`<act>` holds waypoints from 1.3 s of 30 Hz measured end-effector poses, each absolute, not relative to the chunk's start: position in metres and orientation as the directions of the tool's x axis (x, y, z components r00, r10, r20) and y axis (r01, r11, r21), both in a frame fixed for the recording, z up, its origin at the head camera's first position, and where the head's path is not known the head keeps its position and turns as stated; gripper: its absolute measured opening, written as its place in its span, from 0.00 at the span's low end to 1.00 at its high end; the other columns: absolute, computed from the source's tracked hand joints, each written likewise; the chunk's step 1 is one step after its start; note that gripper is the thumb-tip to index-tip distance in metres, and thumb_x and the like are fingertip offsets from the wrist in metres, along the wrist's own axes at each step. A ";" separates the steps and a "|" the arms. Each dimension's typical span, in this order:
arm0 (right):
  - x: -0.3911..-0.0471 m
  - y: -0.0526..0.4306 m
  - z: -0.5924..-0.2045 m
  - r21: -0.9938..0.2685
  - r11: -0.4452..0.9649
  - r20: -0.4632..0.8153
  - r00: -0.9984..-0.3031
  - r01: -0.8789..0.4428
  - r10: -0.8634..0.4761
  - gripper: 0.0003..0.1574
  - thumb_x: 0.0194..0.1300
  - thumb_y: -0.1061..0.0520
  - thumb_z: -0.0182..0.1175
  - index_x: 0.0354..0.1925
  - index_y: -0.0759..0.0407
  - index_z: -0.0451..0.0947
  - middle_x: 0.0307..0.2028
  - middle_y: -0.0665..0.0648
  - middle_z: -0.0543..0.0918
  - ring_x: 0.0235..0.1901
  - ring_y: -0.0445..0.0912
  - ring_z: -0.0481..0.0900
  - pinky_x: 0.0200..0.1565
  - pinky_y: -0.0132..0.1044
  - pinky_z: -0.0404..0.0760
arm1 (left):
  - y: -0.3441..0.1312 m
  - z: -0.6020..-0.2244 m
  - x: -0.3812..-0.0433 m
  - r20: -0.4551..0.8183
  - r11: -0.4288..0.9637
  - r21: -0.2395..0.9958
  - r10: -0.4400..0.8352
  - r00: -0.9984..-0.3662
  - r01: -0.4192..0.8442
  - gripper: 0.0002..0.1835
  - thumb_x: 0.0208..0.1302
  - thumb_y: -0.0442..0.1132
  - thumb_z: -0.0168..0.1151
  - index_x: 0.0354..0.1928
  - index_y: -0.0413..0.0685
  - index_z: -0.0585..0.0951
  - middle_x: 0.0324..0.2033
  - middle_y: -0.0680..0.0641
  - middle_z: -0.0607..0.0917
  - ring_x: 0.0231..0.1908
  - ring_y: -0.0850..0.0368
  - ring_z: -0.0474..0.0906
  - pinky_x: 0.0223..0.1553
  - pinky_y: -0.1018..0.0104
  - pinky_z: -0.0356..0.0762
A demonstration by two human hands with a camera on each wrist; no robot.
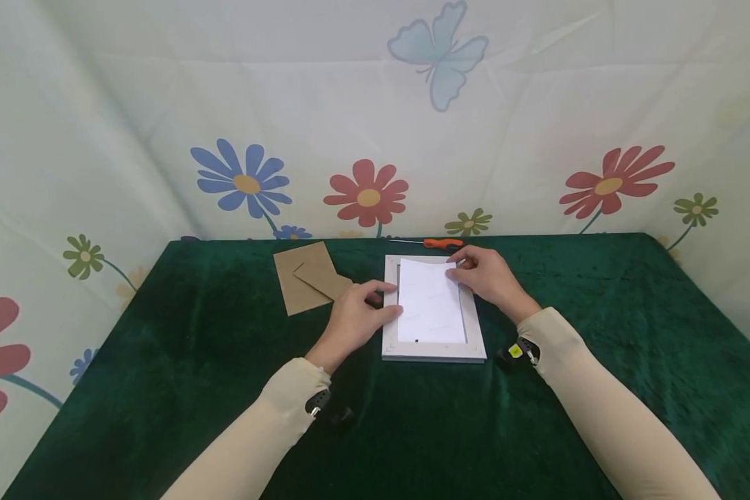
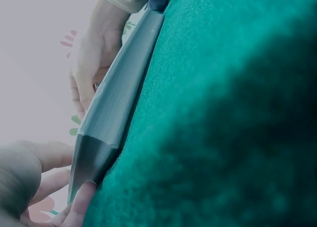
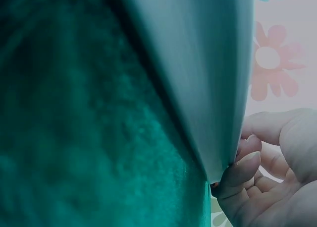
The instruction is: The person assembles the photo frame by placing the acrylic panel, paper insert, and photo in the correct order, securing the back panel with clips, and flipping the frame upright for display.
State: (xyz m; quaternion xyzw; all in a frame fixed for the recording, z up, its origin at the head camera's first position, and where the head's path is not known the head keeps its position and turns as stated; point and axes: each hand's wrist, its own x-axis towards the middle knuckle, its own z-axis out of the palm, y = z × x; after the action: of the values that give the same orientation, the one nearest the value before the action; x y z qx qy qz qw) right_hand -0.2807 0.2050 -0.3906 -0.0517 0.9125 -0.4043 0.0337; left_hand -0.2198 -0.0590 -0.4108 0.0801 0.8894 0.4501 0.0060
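A white picture frame [image 1: 391, 351] lies back side up on the green cloth, its side edges large in both wrist views. Within its opening is a white sheet of paper [image 1: 430, 302], its top edge slightly bowed. At the frame's left side, my left hand [image 1: 357, 319] has its index finger over the border and its thumb at the paper's edge. In the left wrist view, lower fingers [image 2: 81, 202] touch the frame's side. My right hand [image 1: 487, 276] pinches around the paper's top right corner with thumb and index finger, its other fingers curled by the frame's corner [image 3: 218, 172].
Left of the frame lie a square brown backing board [image 1: 294, 292] and a narrower brown piece [image 1: 321, 280] over it. A screwdriver with an orange handle [image 1: 444, 244] lies behind the frame at the table's far edge. A flowered curtain [image 1: 512, 125] hangs behind.
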 end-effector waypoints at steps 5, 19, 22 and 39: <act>-0.282 0.203 -0.391 -0.736 0.672 -0.018 -0.991 -0.075 -0.129 0.20 0.76 0.55 0.66 0.62 0.59 0.81 0.49 0.63 0.83 0.43 0.55 0.79 0.43 0.37 0.85 | -0.063 -0.411 -0.220 0.068 0.536 0.831 0.173 -0.983 0.152 0.21 0.72 0.42 0.72 0.65 0.54 0.85 0.50 0.44 0.83 0.43 0.50 0.81 0.43 0.62 0.87; -0.283 0.200 -0.391 -0.734 0.678 -0.045 -0.994 -0.038 -0.104 0.20 0.76 0.55 0.65 0.62 0.58 0.82 0.49 0.63 0.82 0.44 0.56 0.78 0.45 0.38 0.85 | -0.060 -0.412 -0.222 0.068 0.571 0.809 0.148 -0.987 0.141 0.20 0.70 0.44 0.74 0.63 0.54 0.86 0.50 0.44 0.84 0.46 0.49 0.79 0.41 0.61 0.86; -0.282 0.200 -0.391 -0.733 0.679 -0.045 -0.994 -0.038 -0.104 0.20 0.76 0.54 0.65 0.63 0.59 0.81 0.49 0.63 0.82 0.43 0.56 0.78 0.44 0.38 0.84 | -0.060 -0.413 -0.222 0.067 0.570 0.809 0.148 -0.987 0.141 0.20 0.70 0.44 0.74 0.63 0.54 0.86 0.50 0.44 0.84 0.46 0.49 0.79 0.40 0.61 0.86; -0.282 0.204 -0.391 -0.742 0.668 -0.012 -0.995 -0.057 -0.099 0.18 0.78 0.55 0.63 0.61 0.60 0.83 0.50 0.63 0.84 0.43 0.56 0.79 0.43 0.38 0.84 | -0.065 -0.413 -0.222 0.056 0.518 0.842 0.194 -0.979 0.150 0.20 0.71 0.42 0.73 0.63 0.54 0.86 0.49 0.45 0.82 0.41 0.51 0.82 0.42 0.63 0.87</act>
State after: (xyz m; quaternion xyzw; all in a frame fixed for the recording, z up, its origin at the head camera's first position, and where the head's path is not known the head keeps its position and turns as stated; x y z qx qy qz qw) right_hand -0.2824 0.2043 -0.3912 -0.0426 0.9130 -0.4049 0.0256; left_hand -0.2220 -0.0648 -0.4135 0.0987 0.8709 0.4809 0.0224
